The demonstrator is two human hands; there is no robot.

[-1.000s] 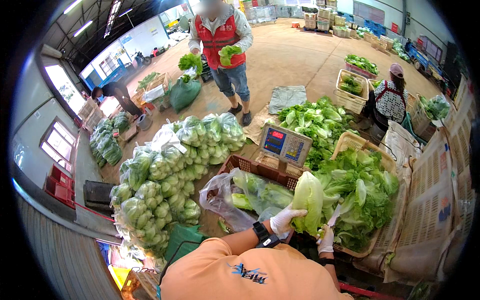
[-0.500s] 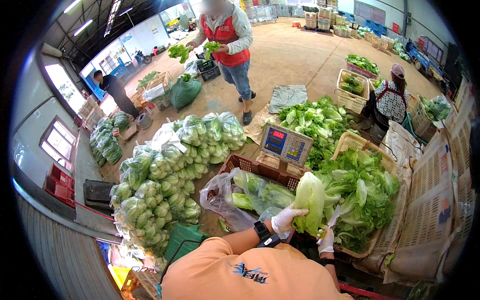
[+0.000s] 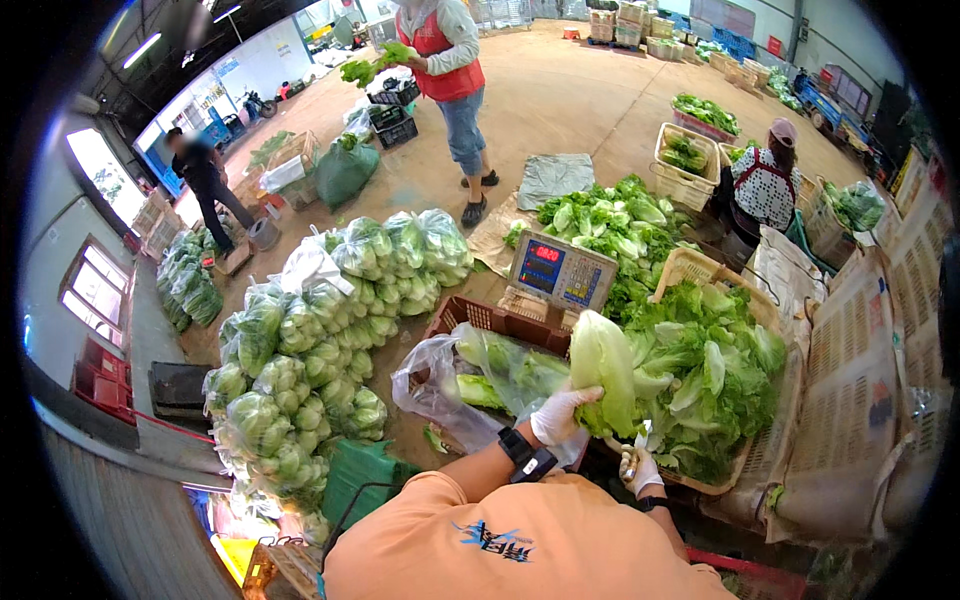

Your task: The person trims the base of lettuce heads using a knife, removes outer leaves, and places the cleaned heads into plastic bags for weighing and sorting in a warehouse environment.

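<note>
My left hand, in a white glove, grips a long pale green lettuce head held upright. Just below and to the right of it, my right hand, also gloved, is closed around a knife whose short blade points up near the lettuce's base. Beyond the lettuce stands a digital scale display with a lit screen. Left of my left hand, a clear plastic bag with lettuce inside lies in a brown crate. A beige crate heaped with loose leaves is at my right.
Bagged lettuce is piled at the left, with a green container nearer me. Loose lettuce heads lie beyond the scale. A person in a red vest stands ahead holding leaves; another person sits at the right.
The knife has come down and away from the lettuce, with its blade now lower. My left hand still holds the head. The view has shifted slightly, and the dark-clothed person at left stands more upright.
</note>
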